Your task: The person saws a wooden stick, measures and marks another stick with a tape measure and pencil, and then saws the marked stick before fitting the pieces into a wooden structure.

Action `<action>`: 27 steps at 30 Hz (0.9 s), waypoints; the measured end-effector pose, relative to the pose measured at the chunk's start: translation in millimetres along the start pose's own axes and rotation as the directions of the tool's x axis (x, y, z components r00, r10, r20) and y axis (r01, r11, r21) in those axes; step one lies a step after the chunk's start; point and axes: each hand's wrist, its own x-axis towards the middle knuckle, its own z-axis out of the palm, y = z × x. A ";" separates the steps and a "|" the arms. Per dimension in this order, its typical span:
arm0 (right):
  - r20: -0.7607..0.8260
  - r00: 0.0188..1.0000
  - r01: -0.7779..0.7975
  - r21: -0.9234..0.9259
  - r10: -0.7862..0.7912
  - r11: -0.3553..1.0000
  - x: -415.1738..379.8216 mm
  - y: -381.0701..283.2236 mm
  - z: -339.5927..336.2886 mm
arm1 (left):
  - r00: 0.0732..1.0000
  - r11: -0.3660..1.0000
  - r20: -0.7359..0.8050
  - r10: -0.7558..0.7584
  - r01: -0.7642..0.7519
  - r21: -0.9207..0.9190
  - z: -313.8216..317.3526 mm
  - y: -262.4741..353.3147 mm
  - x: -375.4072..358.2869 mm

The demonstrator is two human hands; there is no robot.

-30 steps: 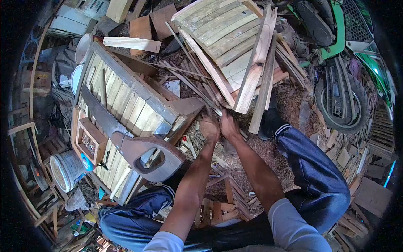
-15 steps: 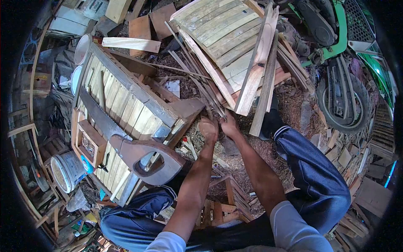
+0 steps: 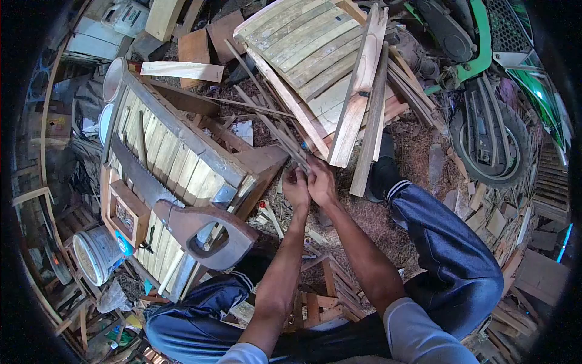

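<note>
My left hand [image 3: 296, 189] and my right hand [image 3: 321, 181] are side by side near the middle of the view. Both have their fingers curled at the near ends of thin wooden strips [image 3: 280, 134], which slant up and to the left. My right hand is closed on the strips. The fingers of my left hand are bent beside them, and what they hold is too small to tell. A handsaw [image 3: 206, 236] lies on the slatted wooden bench [image 3: 176, 161] to the left. Long boards [image 3: 359, 103] lean on a slatted wooden piece [image 3: 315, 48] ahead.
A small wooden box frame [image 3: 126, 209] is on the bench's left side, with a white bucket [image 3: 97, 252] beyond it. A green motorcycle [image 3: 479, 67] stands at upper right. Wood scraps and shavings cover the ground, and a slatted wooden piece [image 3: 321, 303] lies between my legs.
Both hands have come closer together, and the near ends of the strips are now between them. The whole view has shifted slightly.
</note>
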 end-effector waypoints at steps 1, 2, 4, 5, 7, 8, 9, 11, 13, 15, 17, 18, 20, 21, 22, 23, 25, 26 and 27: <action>0.044 0.997 -0.063 0.028 0.062 0.998 2.0 -9.6 -9.9 | 0.997 0.996 0.050 0.062 -0.065 0.064 -1.2 12.7 0.8; 0.094 0.988 -0.128 0.054 0.123 0.990 2.8 -20.1 -17.9 | 0.988 0.983 0.101 0.117 -0.130 0.127 -3.6 25.0 1.9; 0.007 0.998 -0.069 0.110 0.069 0.992 3.2 -6.2 -8.6 | 0.977 0.962 0.183 0.113 -0.153 0.224 -3.1 36.0 11.1; 0.033 0.996 -0.084 0.115 0.081 0.990 4.1 -6.2 -11.1 | 0.966 0.977 0.210 0.149 -0.177 0.119 -0.4 37.1 14.4; -0.007 0.998 -0.061 0.285 0.066 0.957 2.0 -12.4 -12.9 | 0.980 0.998 0.198 0.026 -0.037 0.052 7.0 49.8 22.4; -0.001 0.997 -0.079 0.287 0.083 0.954 0.8 -17.0 -12.7 | 0.978 0.999 0.209 -0.020 0.010 0.050 9.2 55.1 24.2; 0.003 0.995 -0.093 0.287 0.096 0.953 0.7 -20.0 -12.0 | 0.973 0.998 0.220 -0.064 0.056 0.043 12.7 58.0 27.1; -0.078 0.997 0.003 0.260 0.018 0.966 -1.4 -25.8 -10.0 | 0.978 0.999 0.210 -0.021 0.025 -0.020 22.9 63.7 31.8; -0.074 0.997 -0.014 0.236 0.032 0.972 1.2 -30.8 -14.5 | 0.978 0.985 0.152 0.146 -0.129 -0.116 33.8 63.6 36.5; 0.012 0.989 -0.146 0.214 0.146 0.966 2.5 -33.9 -20.7 | 0.992 0.990 0.062 0.107 -0.101 -0.094 45.8 61.9 52.0; -0.015 0.992 -0.121 0.192 0.127 0.974 2.7 -24.6 -13.2 | 0.988 0.993 -0.099 0.119 -0.118 0.013 63.6 59.7 72.0; -0.033 0.993 -0.102 0.182 0.109 0.978 3.0 -18.7 -9.0 | 0.985 0.993 -0.132 0.114 -0.119 -0.030 63.7 75.6 74.5; 0.042 0.977 -0.211 0.134 0.207 0.968 4.3 -24.7 -16.9 | 0.991 0.997 -0.124 -0.058 0.064 0.046 70.0 80.4 91.5; 0.025 0.985 -0.175 0.149 0.173 0.973 3.6 -28.6 -20.1 | 0.983 0.985 -0.118 -0.142 0.153 0.085 73.9 81.0 100.3; 0.008 0.990 -0.140 0.167 0.141 0.976 2.2 -31.5 -21.3 | 0.987 0.979 -0.122 -0.106 0.125 0.160 74.1 78.1 108.7; -0.011 0.994 -0.105 0.189 0.109 0.976 2.4 -34.6 -22.4 | 0.990 0.974 -0.099 -0.105 0.122 0.191 73.0 74.2 113.9; 0.022 0.991 -0.134 0.206 0.133 0.969 3.4 -33.7 -21.7 | 0.994 0.959 -0.050 -0.098 0.107 0.261 60.7 89.7 114.2; 0.009 0.993 -0.118 0.214 0.119 0.970 2.9 -32.6 -20.9 | 0.998 0.993 -0.058 -0.008 0.015 0.121 53.6 92.0 105.6; -0.004 0.994 -0.103 0.222 0.107 0.970 1.7 -31.6 -19.4 | 0.995 0.989 -0.087 0.049 -0.036 0.143 52.6 85.6 102.7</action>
